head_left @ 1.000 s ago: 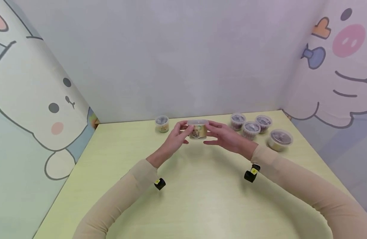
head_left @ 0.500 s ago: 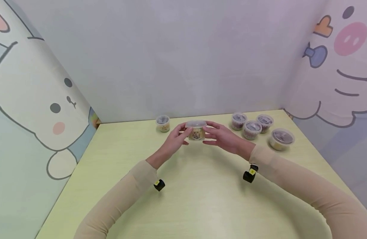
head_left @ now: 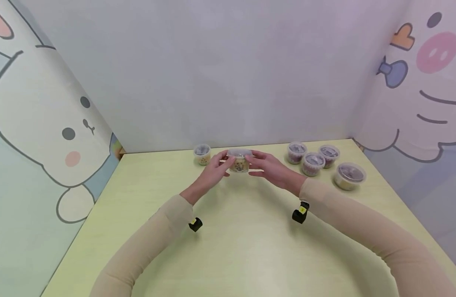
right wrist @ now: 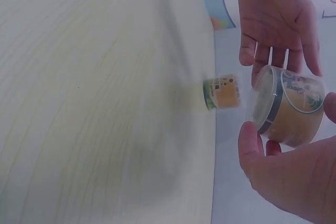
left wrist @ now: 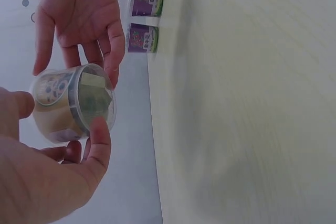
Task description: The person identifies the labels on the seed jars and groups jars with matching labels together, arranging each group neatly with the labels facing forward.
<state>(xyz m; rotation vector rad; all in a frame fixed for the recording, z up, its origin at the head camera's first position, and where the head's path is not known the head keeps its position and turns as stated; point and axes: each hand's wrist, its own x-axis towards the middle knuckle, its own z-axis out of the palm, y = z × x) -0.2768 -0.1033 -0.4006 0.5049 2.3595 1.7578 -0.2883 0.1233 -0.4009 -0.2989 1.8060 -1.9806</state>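
A clear plastic tub (head_left: 240,164) with a lid and a printed label is held up above the table between both hands. My left hand (head_left: 212,170) grips its left side with thumb and fingers. On the opposite side, my right hand (head_left: 270,169) holds it the same way. Both wrist views show the tub (left wrist: 68,103) with tan wrapping and its wide clear end between the fingertips. Behind it, in the right wrist view, stands a smaller orange-labelled tub (right wrist: 224,93).
The smaller tub (head_left: 202,155) sits at the table's back edge, left of centre. Several purple-tinted lidded tubs (head_left: 313,164) cluster at the back right, beside a wider tub (head_left: 349,176). A grey wall (head_left: 228,74) rises behind the pale yellow table (head_left: 243,247).
Both hands have shifted slightly to the left with the tub between them. The tub's lid tilted into fuller view half a second ago. The other tubs stay in place.
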